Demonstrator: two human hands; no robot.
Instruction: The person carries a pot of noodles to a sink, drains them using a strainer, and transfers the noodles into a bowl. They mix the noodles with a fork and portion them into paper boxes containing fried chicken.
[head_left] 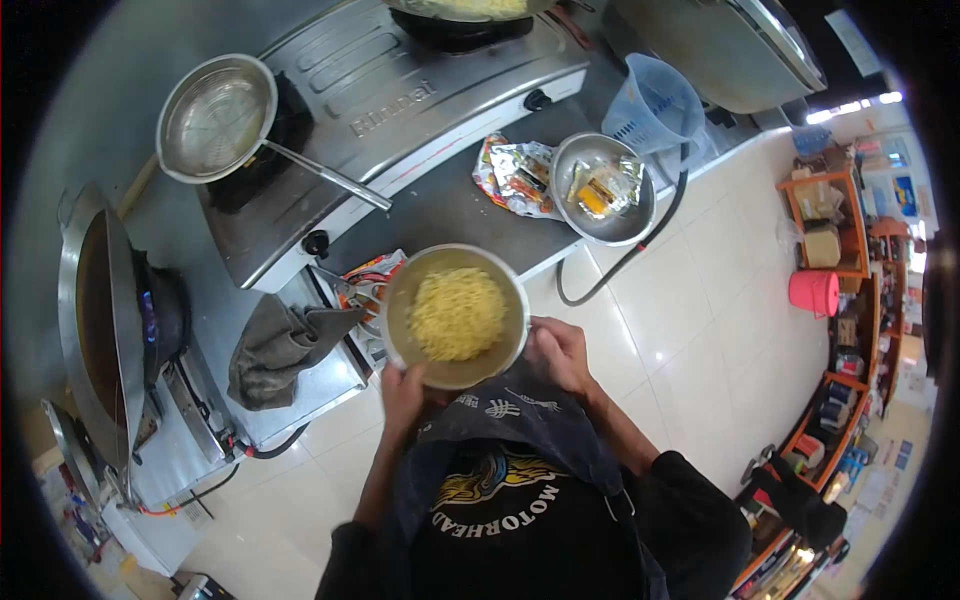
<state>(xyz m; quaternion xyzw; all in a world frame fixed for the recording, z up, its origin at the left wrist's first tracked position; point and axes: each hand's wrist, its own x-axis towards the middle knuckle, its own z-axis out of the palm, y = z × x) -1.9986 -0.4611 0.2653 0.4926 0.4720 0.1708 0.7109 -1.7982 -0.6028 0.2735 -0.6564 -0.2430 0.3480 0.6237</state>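
Between my two hands is a round metal bowl [513,305], held in front of my apron. A pale yellow clump of noodles [458,313] lies in it. My left hand [404,393] grips the bowl's near left rim, thumb on top and the other fingers hidden beneath. At the right rim, my right hand [560,352] is closed on the bowl's edge, its fingertips partly out of sight by the dark apron [510,408]. Just beyond the bowl, a torn colourful wrapper [378,268] and scissors [362,298] lie on the counter, partly covered.
A long-handled saucepan [217,118] sits on the stove [400,85]. Left stands a large wok [95,320] by a blue flame, near a dark cloth [285,350]. Another metal bowl [603,230] holds packets, beside an opened wrapper [515,175] and a plastic jug [652,100].
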